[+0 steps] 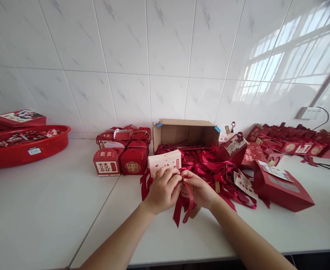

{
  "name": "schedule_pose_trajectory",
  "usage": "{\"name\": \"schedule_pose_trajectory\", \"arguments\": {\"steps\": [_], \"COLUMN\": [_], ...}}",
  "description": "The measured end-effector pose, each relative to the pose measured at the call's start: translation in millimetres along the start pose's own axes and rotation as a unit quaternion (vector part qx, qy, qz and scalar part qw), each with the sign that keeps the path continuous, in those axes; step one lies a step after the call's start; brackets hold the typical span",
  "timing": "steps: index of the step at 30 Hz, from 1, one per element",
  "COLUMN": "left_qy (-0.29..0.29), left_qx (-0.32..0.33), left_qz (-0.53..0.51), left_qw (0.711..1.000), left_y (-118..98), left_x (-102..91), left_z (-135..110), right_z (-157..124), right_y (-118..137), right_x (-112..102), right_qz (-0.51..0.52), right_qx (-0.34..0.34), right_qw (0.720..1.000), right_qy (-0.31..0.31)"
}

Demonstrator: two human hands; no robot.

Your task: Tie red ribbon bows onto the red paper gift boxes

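My left hand (162,189) and my right hand (199,190) meet at the middle of the white counter, fingers curled together on a dark red ribbon (188,204) whose ends hang down toward me. Just behind my left hand stands a small pale pink box (165,161) with red print, and my fingers touch its lower edge. A heap of red ribbons (210,165) spills from an open cardboard box (183,132) right behind my hands.
Closed red gift boxes (120,152) stand left of the cardboard box. A red basin (24,144) with packets sits far left. More dark red boxes (291,144) and a flat one (280,185) lie right. A wall socket (308,112) hangs above them.
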State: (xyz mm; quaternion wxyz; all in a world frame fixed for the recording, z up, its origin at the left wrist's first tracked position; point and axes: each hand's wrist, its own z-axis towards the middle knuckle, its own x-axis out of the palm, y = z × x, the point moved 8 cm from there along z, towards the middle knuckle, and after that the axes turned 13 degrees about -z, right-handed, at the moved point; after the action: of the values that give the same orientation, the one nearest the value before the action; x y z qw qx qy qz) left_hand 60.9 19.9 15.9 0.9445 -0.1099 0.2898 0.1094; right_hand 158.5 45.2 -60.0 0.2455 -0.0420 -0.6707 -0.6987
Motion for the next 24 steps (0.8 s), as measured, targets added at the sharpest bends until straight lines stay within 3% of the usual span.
{"name": "schedule_pose_trajectory", "arguments": {"steps": [10, 24], "left_qy": [0.035, 0.058], "left_qx": [0.0, -0.043], "left_qz": [-0.051, -0.165], "left_qw": [0.998, 0.984], "left_y": [6.4, 7.4], "left_x": [0.6, -0.5], "left_z": [2.5, 4.4], "right_z": [-6.4, -5.0], "right_y": [10.7, 15.3], "right_x": [-0.8, -7.3], "right_qz": [-0.07, -0.143], "right_qx": [-0.035, -0.081], "right_qw": [0.997, 0.986], "right_qy": [0.024, -0.01]}}
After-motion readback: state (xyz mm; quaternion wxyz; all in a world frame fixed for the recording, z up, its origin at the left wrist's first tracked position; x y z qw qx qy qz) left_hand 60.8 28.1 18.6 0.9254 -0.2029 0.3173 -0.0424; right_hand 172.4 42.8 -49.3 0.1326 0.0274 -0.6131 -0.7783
